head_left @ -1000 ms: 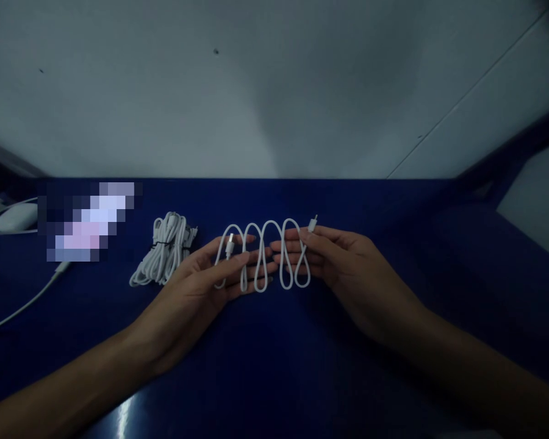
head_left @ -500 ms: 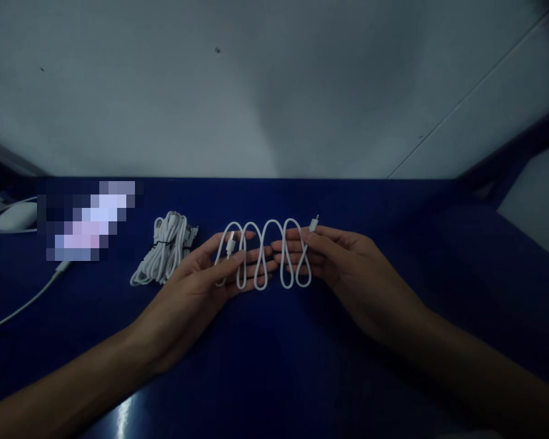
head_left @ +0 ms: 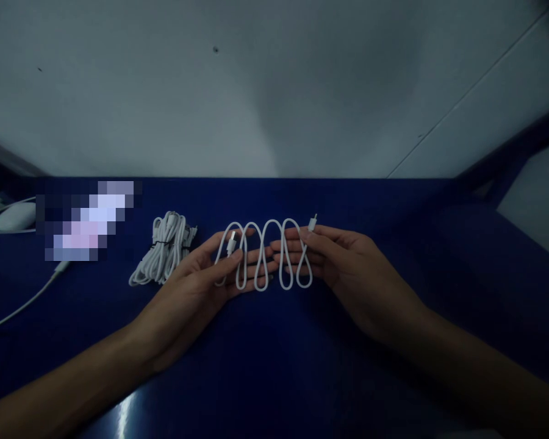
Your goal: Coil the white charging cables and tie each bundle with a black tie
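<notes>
A white USB charging cable point(head_left: 261, 286) lies in wavy loops across the fingers of both hands, above the blue table. My left hand point(head_left: 210, 268), palm up, pins one end under its thumb, just below a metal-tipped plug. My right hand point(head_left: 333, 253) pinches the other end between thumb and fingers, and a small plug sticks up past the thumb. The fingertips of the two hands nearly meet beneath the middle loops. Left of my left hand rests a bundle of white cables point(head_left: 165, 250) bound with a dark tie.
A lit device point(head_left: 94, 222), blurred by pixels, lies at the left with a white cord point(head_left: 32, 306) plugged into its near end. Beside it sits a white rounded object point(head_left: 14, 216). A pale wall point(head_left: 256, 91) rises behind the blue table point(head_left: 274, 378).
The plug at my left thumb has tilted slightly, and the loops have shifted a little. Both hands stay in nearly the same place.
</notes>
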A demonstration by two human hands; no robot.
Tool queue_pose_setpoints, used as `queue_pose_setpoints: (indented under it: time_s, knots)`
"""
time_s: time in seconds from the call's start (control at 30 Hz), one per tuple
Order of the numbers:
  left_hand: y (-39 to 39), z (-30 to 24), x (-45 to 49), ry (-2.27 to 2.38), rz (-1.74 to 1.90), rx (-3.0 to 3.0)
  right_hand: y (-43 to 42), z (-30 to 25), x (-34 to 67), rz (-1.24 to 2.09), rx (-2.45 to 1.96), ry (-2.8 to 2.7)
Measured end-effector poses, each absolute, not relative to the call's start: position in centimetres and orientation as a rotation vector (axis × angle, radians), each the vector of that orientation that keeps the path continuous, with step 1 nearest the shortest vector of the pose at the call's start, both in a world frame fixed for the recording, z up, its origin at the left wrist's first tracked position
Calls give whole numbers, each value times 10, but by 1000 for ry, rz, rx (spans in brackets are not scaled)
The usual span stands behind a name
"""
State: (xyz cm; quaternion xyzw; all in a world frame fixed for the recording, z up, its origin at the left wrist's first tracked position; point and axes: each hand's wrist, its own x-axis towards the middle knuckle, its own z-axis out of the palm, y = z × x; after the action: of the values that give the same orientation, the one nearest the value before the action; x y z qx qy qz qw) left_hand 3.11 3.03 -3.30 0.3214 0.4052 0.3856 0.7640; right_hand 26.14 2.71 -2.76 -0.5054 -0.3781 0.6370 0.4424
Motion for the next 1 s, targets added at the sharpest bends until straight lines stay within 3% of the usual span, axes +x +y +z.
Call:
queue_pose_setpoints:
  time_s: [1.0]
  knots:
    - [32,-35,31,853,775,782,27,-28,261,1612,-1255,-903]
